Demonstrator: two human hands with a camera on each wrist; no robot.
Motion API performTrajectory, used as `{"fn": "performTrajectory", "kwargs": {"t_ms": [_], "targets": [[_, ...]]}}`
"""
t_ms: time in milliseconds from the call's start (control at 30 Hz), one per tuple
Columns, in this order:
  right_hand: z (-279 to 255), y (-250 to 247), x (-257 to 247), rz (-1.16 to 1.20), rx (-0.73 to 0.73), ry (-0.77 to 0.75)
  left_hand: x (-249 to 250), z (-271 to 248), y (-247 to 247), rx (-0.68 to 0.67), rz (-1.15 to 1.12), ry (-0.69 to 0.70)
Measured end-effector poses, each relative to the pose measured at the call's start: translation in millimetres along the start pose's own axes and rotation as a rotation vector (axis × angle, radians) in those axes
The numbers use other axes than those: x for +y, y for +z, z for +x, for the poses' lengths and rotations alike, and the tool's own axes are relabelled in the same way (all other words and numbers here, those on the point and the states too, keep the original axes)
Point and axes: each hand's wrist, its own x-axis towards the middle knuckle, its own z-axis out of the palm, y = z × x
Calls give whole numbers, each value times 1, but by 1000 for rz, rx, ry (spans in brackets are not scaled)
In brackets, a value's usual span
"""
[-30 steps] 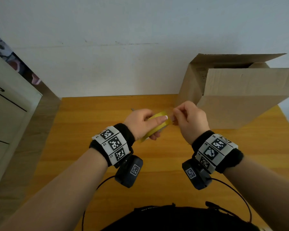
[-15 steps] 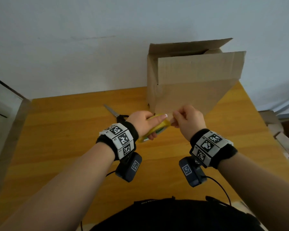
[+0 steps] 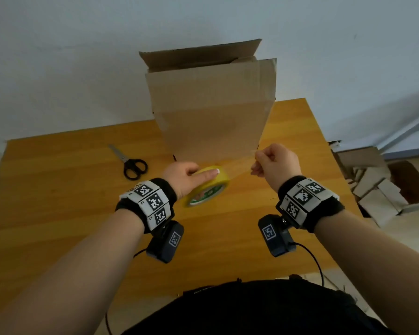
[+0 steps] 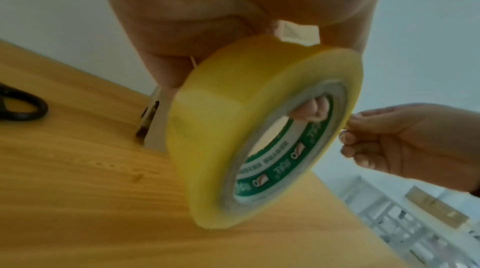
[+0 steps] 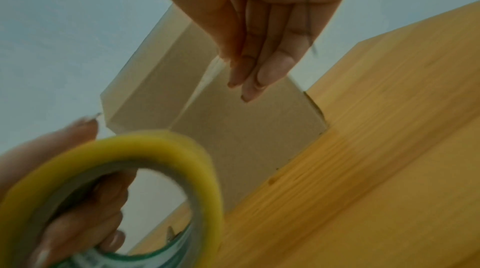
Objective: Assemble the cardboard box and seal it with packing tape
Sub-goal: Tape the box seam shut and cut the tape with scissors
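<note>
A yellowish roll of packing tape (image 3: 207, 186) (image 4: 262, 128) (image 5: 124, 169) with a green-printed core is gripped by my left hand (image 3: 186, 176), thumb on the rim and fingers through the core, just above the table. My right hand (image 3: 272, 163) (image 4: 389, 141) pinches the free end of the tape; a clear strip (image 3: 240, 166) stretches from the roll to it. Behind both hands stands the cardboard box (image 3: 211, 110) (image 5: 221, 124), upright on the table, its top flaps open.
Black-handled scissors (image 3: 128, 163) (image 4: 18, 106) lie on the wooden table (image 3: 58, 189) left of the box. Past the table's right edge, cardboard pieces (image 3: 377, 189) lie on the floor by a metal frame. A white wall rises behind the table.
My right hand has pulled away to the right, drawing a strip of tape off the roll. The view has swung right, so the box now sits in the middle and the scissors show.
</note>
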Motion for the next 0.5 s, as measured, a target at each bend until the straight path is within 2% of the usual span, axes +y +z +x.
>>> {"fn": "performTrajectory", "kwargs": {"t_ms": [67, 133, 200, 267, 300, 433, 500], "targets": [[4, -17, 8, -9, -10, -6, 5, -3, 8, 27, -38, -32], [9, -30, 13, -27, -11, -21, 9, -4, 17, 38, -172, -75], [14, -39, 15, -37, -20, -38, 15, -7, 23, -14, -378, -155], [17, -46, 15, -36, -28, -48, 19, -8, 28, -29, -452, -187], [19, -49, 15, -27, -23, -50, 21, -9, 29, -25, -402, -185], [25, -58, 13, -28, -8, -74, 21, -13, 28, 59, 63, -257], [28, -58, 13, -39, -5, -81, 19, -15, 24, 76, 89, -262]]}}
